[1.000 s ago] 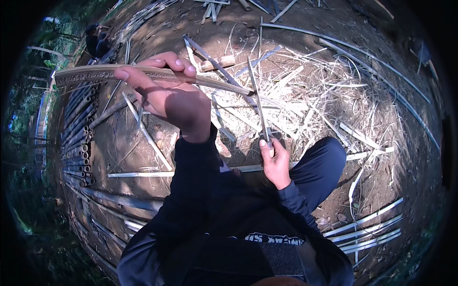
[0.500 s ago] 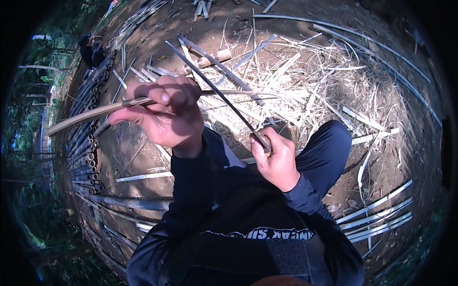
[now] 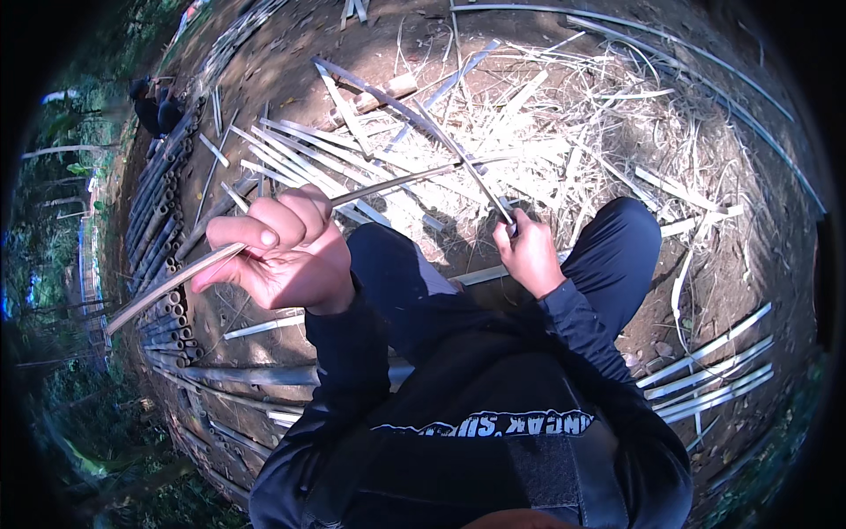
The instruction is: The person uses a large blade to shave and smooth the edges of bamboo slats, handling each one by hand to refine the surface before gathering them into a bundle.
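Note:
My left hand [image 3: 280, 251] is closed around a long bamboo strip [image 3: 176, 284], raised over the ground at the left of my lap. One end of the strip reaches past my thumb to the left; the other runs to the right, toward the shavings. In my closed right hand [image 3: 531, 256], near my right knee, is a knife [image 3: 483, 182] with a long narrow blade pointing far and left. The blade crosses the strip's right part and seems to touch it. My fingers hide most of the handle.
Pale bamboo shavings [image 3: 564, 132] heap on the ground ahead. Split strips [image 3: 295, 159] lie left of them, with a short bamboo piece [image 3: 388, 95] behind. Bamboo poles [image 3: 163, 220] are stacked at the left, more strips [image 3: 714, 392] at the right. A person [image 3: 157, 108] is at the far left.
My right hand has moved right and away from me, carrying the knife blade along the strip toward its right end. My left hand has shifted slightly left, still holding the strip.

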`<state>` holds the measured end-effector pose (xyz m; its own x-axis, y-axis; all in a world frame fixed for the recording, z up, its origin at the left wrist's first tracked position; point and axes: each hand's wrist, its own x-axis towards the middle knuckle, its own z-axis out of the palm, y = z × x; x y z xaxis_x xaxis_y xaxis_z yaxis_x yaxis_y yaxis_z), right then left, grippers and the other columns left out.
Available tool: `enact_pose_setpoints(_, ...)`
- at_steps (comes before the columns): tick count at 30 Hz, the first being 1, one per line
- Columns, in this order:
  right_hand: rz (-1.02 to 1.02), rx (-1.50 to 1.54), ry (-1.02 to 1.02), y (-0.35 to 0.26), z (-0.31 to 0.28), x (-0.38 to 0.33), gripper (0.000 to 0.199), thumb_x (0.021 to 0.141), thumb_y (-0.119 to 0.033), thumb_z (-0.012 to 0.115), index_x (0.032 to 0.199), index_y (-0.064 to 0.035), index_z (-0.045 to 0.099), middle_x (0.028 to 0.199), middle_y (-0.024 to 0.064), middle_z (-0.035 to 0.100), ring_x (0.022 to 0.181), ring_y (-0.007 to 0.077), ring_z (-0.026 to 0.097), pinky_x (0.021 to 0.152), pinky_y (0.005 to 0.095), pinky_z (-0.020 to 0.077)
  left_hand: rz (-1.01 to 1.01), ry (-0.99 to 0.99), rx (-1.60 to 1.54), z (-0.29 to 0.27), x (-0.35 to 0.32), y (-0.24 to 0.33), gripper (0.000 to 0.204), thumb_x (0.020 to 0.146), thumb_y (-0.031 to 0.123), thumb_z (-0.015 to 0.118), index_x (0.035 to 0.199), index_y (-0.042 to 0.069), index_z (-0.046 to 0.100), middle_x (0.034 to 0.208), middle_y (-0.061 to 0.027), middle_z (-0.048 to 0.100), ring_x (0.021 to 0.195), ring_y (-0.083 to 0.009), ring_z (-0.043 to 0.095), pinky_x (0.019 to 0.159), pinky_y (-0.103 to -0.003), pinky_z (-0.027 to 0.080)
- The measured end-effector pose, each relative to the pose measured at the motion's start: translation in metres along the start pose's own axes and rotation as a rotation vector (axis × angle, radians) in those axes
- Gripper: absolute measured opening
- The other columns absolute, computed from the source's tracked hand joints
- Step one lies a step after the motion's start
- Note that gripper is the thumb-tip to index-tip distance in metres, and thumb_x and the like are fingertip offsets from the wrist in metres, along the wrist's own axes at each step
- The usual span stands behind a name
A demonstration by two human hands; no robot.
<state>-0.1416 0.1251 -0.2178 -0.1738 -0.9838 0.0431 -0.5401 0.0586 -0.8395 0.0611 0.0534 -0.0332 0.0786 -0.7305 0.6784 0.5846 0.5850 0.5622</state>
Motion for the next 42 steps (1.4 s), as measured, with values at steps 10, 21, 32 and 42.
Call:
enact_pose_setpoints(10, -0.21, 0.042, 0.002, -0.038, 0.004, 0.002, 0.024, 0.086, -0.02, 0.065, 0.086, 0.0033, 0.059, 0.063, 0.0223, 0.061, 0.062, 0.039, 0.065, 0.058, 0.0446, 0.0529, 0.016, -0.098, -0.125, -0.025, 0.007, -0.001, 0.063, 0.096, 0.068, 0.027, 0.075, 0.01, 0.038, 0.052, -0.0009, 0.028, 0.045, -0.0125, 0.018, 0.047, -0.031, 0.018)
enact_pose_setpoints(21, -0.191, -0.01, -0.065, 0.004, 0.031, 0.032, 0.03, 0.087, -0.024, 0.062, 0.086, 0.0049, 0.057, 0.057, 0.0212, 0.059, 0.058, 0.0386, 0.065, 0.058, 0.0444, 0.0529, 0.038, -0.095, -0.061, -0.066, 0.011, 0.01, 0.064, 0.097, 0.068, 0.021, 0.078, 0.01, 0.041, 0.053, 0.001, 0.03, 0.045, -0.0107, 0.017, 0.047, -0.03, 0.018)
enact_pose_setpoints(32, -0.082, -0.211, -0.121, 0.066, 0.056, 0.081, 0.03, 0.087, -0.027, 0.063, 0.087, 0.0029, 0.059, 0.066, 0.0243, 0.063, 0.067, 0.0399, 0.067, 0.063, 0.0462, 0.0544, 0.037, -0.03, -0.045, -0.093, 0.023, 0.003, 0.058, 0.099, 0.064, 0.027, 0.076, 0.011, 0.039, 0.053, 0.0012, 0.027, 0.046, -0.0101, 0.017, 0.048, -0.029, 0.016)
enact_pose_setpoints(42, 0.327, -0.404, -0.162, 0.196, 0.082, 0.111, 0.039, 0.088, -0.032, 0.062, 0.085, 0.0069, 0.067, 0.072, 0.0261, 0.066, 0.071, 0.039, 0.069, 0.07, 0.044, 0.0558, -0.05, -0.136, -0.136, -0.103, 0.069, -0.026, 0.054, 0.1, 0.061, 0.031, 0.075, 0.013, 0.035, 0.055, 0.0035, 0.023, 0.049, -0.0092, 0.017, 0.05, -0.028, 0.018)
